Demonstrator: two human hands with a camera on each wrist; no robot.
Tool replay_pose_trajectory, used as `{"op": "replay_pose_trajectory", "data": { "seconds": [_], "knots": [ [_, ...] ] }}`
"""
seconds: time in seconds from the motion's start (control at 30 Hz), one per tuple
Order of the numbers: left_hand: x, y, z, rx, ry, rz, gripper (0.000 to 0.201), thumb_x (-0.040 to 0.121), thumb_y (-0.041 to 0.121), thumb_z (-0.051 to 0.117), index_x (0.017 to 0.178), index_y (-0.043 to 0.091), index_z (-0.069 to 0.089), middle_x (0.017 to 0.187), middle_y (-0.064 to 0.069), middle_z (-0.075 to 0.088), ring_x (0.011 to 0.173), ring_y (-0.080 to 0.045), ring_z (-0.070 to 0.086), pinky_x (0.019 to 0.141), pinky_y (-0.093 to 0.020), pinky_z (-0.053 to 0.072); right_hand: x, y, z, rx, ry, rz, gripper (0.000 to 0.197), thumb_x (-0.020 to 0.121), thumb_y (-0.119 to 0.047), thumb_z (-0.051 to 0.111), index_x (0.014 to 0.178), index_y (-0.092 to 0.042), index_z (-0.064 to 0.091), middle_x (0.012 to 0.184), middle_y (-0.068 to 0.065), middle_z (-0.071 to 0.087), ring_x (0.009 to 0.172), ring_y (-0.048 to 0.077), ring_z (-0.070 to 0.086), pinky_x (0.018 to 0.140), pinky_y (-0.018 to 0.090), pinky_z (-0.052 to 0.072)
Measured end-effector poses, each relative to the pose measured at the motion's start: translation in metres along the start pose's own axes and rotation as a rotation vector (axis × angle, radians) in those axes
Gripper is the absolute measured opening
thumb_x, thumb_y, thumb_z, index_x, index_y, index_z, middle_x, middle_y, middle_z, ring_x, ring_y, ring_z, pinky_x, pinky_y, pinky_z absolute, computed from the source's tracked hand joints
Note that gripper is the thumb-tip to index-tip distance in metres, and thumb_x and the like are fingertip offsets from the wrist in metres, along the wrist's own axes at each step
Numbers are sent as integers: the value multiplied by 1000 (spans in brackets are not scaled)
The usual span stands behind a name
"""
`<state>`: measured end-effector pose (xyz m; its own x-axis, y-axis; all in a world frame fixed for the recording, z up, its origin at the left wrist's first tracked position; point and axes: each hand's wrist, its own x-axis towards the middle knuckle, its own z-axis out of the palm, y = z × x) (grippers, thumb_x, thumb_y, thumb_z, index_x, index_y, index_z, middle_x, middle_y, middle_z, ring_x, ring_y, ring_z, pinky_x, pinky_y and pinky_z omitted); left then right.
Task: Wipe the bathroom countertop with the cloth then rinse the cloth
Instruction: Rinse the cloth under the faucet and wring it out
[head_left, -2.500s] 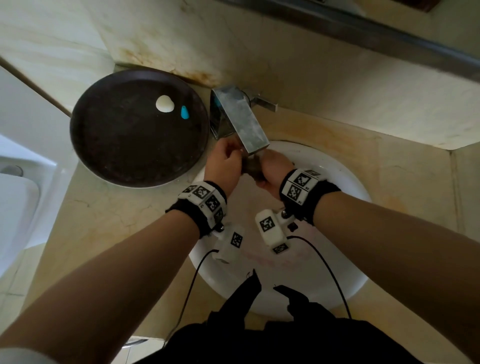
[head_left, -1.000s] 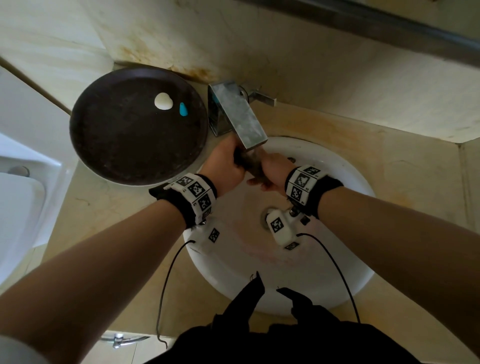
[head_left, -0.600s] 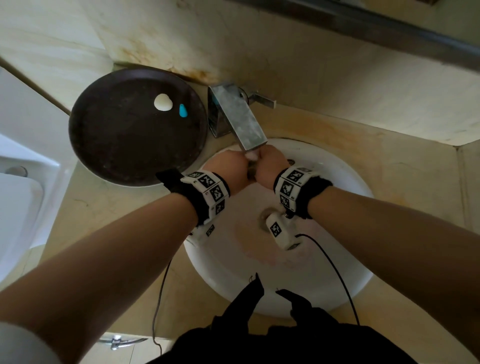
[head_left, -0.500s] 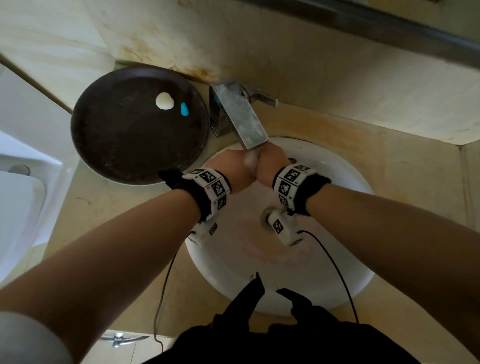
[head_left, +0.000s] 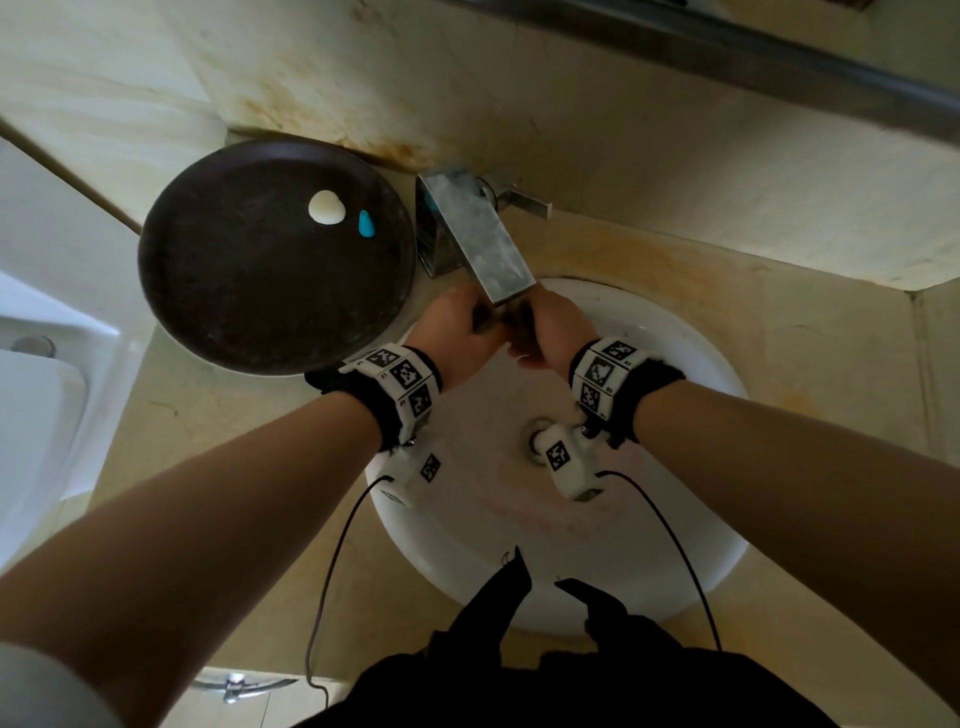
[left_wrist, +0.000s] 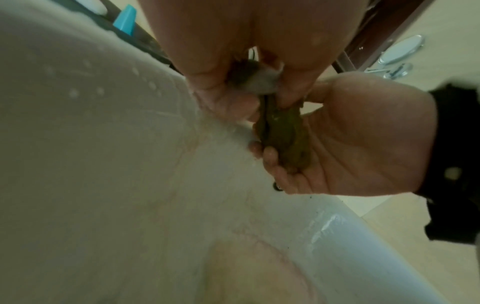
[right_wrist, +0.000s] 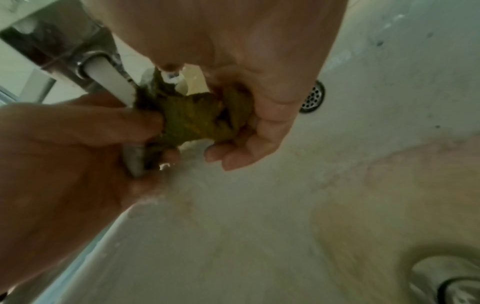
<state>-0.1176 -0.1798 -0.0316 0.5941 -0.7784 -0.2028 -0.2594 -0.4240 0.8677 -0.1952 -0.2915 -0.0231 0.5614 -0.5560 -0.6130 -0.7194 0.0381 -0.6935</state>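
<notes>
Both hands meet under the spout of the square chrome faucet (head_left: 483, 244), over the white sink (head_left: 691, 519). Between them is a wet, bunched olive-green cloth (head_left: 511, 325). My left hand (head_left: 457, 332) pinches one end of the cloth (left_wrist: 283, 131) with curled fingers. My right hand (head_left: 553, 332) cups and grips the other end (right_wrist: 197, 119). In the right wrist view a white stream of water (right_wrist: 111, 82) falls from the faucet onto the cloth. Around the sink lies the beige countertop (head_left: 779, 332).
A dark round tray (head_left: 249, 291) stands left of the faucet, holding a white soap piece (head_left: 326, 208) and a small blue item (head_left: 367, 224). The drain (right_wrist: 454, 283) and the overflow hole (right_wrist: 313, 96) show in the basin. A white fixture (head_left: 31, 415) lies at far left.
Half a second ago the fists were pressed together, hiding the cloth. Now they have parted slightly and the dark cloth shows between them. Both stay under the spout.
</notes>
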Motion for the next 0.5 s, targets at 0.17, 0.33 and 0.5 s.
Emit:
{"op": "replay_pose_trajectory", "data": {
  "seconds": [0.17, 0.33, 0.5],
  "knots": [
    [1, -3, 3, -106, 74, -61, 38, 78, 3, 54, 113, 16, 60, 105, 3, 65, 95, -13, 62, 86, -35, 55, -7, -7, 3, 92, -63, -34, 31, 99, -29, 43, 122, -13, 54, 114, 13, 61, 98, 28, 63, 85, 43, 56],
    [2, 0, 5, -206, 66, -127, 54, 71, 2, 52, 124, 15, 51, 114, -2, 62, 105, -14, 59, 88, -34, 52, -8, -7, 12, 19, -9, -51, 39, 92, -45, 42, 109, -15, 59, 88, 8, 66, 67, 19, 60, 56, 31, 50],
    [4, 3, 10, -253, 83, -57, 32, 83, 13, 53, 115, 10, 55, 98, 1, 65, 89, -10, 63, 77, -30, 55, -3, -7, 19, -441, 53, -132, 25, 92, -18, 41, 76, -3, 52, 78, 13, 57, 69, 25, 50, 70, 39, 46]
  ]
}}
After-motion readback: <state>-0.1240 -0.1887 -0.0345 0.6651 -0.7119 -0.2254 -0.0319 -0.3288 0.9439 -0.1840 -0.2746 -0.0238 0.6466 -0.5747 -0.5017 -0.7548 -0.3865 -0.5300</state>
